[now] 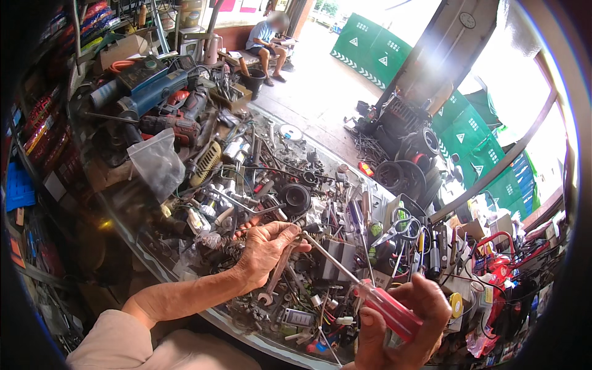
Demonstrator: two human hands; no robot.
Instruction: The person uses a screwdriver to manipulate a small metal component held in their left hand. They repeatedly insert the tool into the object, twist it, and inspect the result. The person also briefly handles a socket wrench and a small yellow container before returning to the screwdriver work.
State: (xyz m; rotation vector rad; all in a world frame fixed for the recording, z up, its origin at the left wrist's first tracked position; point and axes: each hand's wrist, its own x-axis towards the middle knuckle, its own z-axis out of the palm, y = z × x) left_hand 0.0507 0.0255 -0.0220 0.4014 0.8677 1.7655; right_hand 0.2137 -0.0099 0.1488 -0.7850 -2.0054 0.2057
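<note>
1. The right hand [425, 336] had fingers curled around a red-handled screwdriver [392, 311], over the workbench [148, 261].
2. The left hand [264, 251] pinched an unclear part beside its tip.
3. Probably screwdriving; next, steady alignment seemed needed.

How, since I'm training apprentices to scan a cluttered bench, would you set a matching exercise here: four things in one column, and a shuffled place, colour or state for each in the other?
Column one:
1. screwdriver
2. plastic bag
3. round clock
4. barriers

Column two:
A. crumpled and translucent
B. green with white triangles
C. held in the right hand
D. high on the pillar

Right pairs: 1-C, 2-A, 3-D, 4-B.
</note>
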